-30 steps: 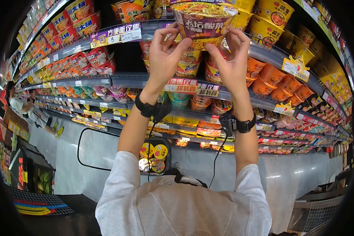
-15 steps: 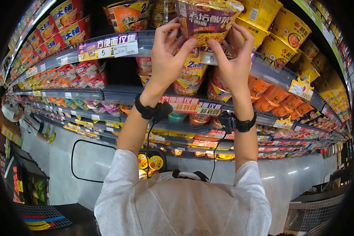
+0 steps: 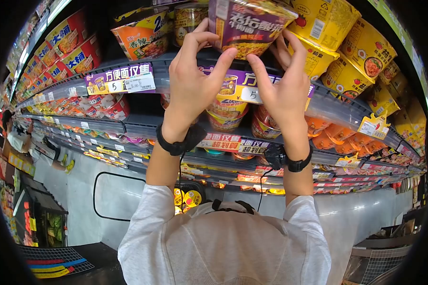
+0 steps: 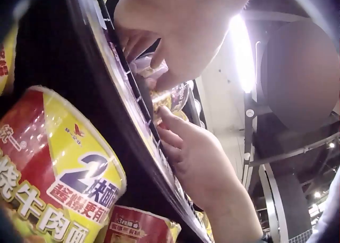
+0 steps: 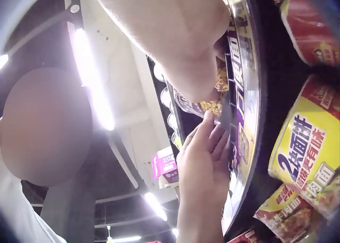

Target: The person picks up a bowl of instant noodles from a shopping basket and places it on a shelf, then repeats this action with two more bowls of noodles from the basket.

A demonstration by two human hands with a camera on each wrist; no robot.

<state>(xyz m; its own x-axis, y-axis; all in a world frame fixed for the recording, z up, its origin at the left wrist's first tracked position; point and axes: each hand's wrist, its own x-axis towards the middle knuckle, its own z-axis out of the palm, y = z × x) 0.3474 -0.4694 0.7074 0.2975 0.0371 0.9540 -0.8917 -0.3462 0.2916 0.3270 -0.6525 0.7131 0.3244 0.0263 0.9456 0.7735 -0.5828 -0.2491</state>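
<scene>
A purple noodle cup [image 3: 247, 27] is held between both hands at the upper shelf, over its front rail. The left hand [image 3: 192, 78] grips its left side, thumb at the lower front. On the other side the right hand [image 3: 284, 83] has its thumb near the cup's bottom, its fingers partly behind the cup. In the left wrist view the cup [image 4: 162, 98] shows between the hands, and the right hand [image 4: 204, 163] reaches up from below. The right wrist view has the cup's yellow-patterned lower part [image 5: 210, 107] close to the left hand's fingertips.
An orange noodle cup [image 3: 145, 35] stands left of the hands, yellow cups [image 3: 318, 23] are stacked to the right. The shelf rail with price signs [image 3: 121, 80] runs below the hands. Lower shelves hold more cups. A basket with yellow-lidded cups [image 3: 192, 198] is on the floor; another person stands far left.
The view has moved closer to the upper shelf, with its cups looking larger. Both hands still hold the purple cup, which now appears slightly higher and tilted in the head view.
</scene>
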